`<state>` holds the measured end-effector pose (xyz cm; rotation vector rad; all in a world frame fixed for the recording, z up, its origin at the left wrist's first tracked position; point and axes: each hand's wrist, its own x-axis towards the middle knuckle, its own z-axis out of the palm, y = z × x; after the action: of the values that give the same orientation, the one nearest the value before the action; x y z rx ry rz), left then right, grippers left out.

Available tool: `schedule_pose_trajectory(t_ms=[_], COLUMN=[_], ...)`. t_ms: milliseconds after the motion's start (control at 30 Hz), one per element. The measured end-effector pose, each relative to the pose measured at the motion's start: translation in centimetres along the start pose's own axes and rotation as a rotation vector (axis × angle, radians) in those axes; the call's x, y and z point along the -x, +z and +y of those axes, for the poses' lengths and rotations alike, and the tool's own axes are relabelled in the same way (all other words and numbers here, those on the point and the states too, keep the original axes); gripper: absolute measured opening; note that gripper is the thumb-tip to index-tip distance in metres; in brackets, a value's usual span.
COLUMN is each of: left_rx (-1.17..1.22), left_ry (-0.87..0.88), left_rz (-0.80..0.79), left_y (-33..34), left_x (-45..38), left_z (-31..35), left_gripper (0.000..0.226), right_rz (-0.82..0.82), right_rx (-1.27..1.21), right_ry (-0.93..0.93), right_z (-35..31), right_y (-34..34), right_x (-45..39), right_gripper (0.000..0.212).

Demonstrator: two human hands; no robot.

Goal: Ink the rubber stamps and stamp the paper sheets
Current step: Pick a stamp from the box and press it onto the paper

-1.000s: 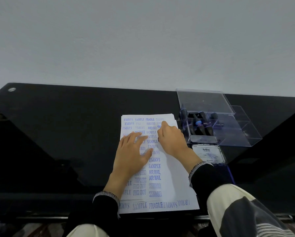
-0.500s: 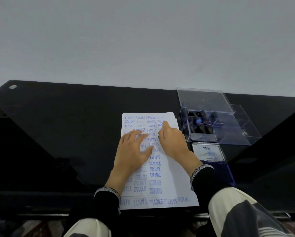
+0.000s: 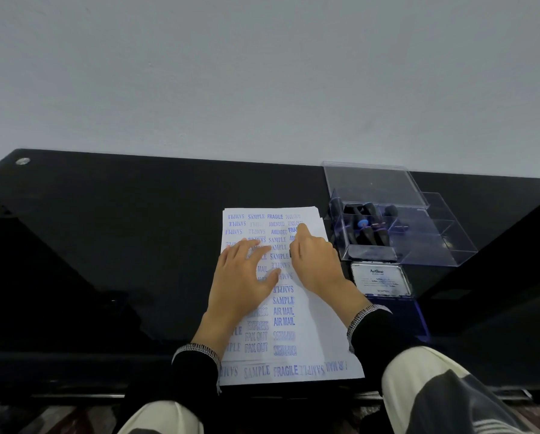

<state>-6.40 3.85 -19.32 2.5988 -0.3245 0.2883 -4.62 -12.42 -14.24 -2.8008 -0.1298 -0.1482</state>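
Observation:
A stack of white paper sheets [image 3: 315, 311] lies on the black glass table, and the top sheet is covered with blue stamp prints. My left hand [image 3: 243, 277] rests flat on the sheet's left half with its fingers spread. My right hand [image 3: 315, 264] is curled over a rubber stamp [image 3: 290, 254] and presses it down on the upper right of the sheet, index finger stretched forward. Only a small dark edge of the stamp shows under the palm. An open blue ink pad [image 3: 400, 314], with its labelled lid [image 3: 381, 278] standing up, sits right of the paper.
A clear plastic box [image 3: 419, 245], lid open, holds several dark-handled stamps [image 3: 368, 230] at the back right, close to the paper's corner. The table's [image 3: 105, 245] far edge meets a grey wall. My knees show below the near edge.
Both hands stay in the same places on the sheet. Only the view shifts slightly.

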Motion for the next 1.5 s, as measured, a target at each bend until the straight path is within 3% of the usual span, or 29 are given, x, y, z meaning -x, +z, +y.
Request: schedule_pose_trajectory(t_ms=[667, 867, 1067, 1233, 1500], left_rx=[-0.027, -0.03, -0.024, -0.001, 0.097], left_ry=[-0.003, -0.006, 0.012, -0.002, -0.046], left_rz=[-0.003, -0.023, -0.009, 0.025, 0.003], left_y=[0.2, 0.1, 0.0, -0.3, -0.2], left_x=[-0.2, -0.1, -0.1, 0.0, 0.6], left_z=[-0.1, -0.1, -0.2, 0.2, 3.1], left_gripper=[0.053, 0.054, 0.052, 0.042, 0.019], right_rz=[-0.091, 0.201, 0.272, 0.335, 0.301], right_rx=[-0.045, -0.668, -1.221, -1.327, -1.336], right_ry=[0.039, 0.245, 0.49, 0.545, 0.494], right_z=[0.7, 2.4, 3.3, 4.5, 5.4], right_y=[-1.0, -1.5, -3.5, -3.7, -3.6], right_x=[-2.1, -0.7, 1.6, 4.2, 6.7], right_gripper=[0.023, 0.023, 0.018, 0.014, 0.008])
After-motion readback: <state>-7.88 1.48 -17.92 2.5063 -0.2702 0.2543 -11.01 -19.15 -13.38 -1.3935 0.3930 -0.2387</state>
